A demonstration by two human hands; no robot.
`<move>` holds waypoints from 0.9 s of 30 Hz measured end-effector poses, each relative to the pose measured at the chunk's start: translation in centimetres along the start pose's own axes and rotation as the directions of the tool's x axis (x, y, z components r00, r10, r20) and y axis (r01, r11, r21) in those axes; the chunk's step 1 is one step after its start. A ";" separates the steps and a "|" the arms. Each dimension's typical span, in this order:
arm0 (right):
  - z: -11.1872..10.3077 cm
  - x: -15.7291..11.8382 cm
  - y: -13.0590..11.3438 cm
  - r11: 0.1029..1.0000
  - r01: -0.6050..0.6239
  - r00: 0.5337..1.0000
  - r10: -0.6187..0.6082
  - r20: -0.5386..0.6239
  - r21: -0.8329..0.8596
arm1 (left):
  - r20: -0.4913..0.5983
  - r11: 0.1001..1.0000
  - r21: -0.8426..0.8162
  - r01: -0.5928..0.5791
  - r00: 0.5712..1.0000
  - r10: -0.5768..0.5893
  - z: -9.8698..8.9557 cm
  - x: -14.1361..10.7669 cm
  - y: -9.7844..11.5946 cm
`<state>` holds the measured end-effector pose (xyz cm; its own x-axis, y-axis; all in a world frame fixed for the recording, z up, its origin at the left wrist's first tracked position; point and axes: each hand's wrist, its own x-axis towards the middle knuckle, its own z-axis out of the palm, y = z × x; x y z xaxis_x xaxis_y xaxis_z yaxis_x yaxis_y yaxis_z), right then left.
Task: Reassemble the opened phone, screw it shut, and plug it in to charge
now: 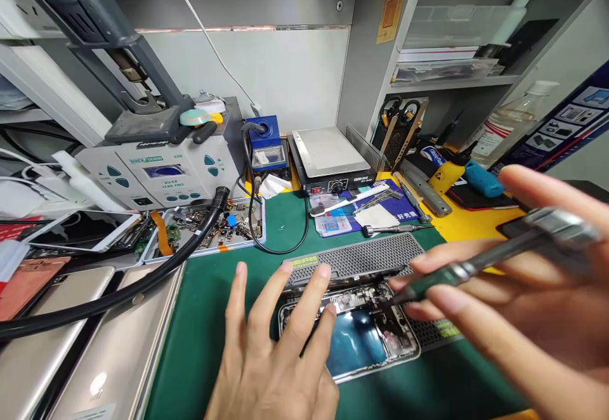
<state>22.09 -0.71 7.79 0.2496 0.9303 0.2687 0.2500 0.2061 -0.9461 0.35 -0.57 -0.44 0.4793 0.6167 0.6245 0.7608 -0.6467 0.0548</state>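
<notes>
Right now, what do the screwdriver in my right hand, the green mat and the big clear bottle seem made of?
Screwdriver: shiny metal cap, by its bright glints; the dark green grip could be metal or plastic. Mat: probably matte rubber, looking dull. Bottle: likely glossy plastic, see-through; possibly glass.

Beyond the left hand [280, 350], a green mat [200, 318] covers the desk [485, 217], yellow at right. Behind stand a pale back panel [285, 71] and grey partitions [371, 39]; open shelves [457, 87] rise beyond the right hand [514, 287]. Bright light glints off glossy surfaces.
</notes>
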 end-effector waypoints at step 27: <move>3.1 -1.8 3.4 0.907 0.358 0.913 -0.290 0.287 -0.221 | 0.048 0.999 -0.031 0.014 0.999 -0.013 -0.4 -0.1 0.0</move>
<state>19.54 -0.75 3.55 -0.1130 0.8765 0.4679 0.5228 0.4529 -0.7222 0.16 -0.80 -0.18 0.4903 0.6458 0.5853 0.7536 -0.6514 0.0875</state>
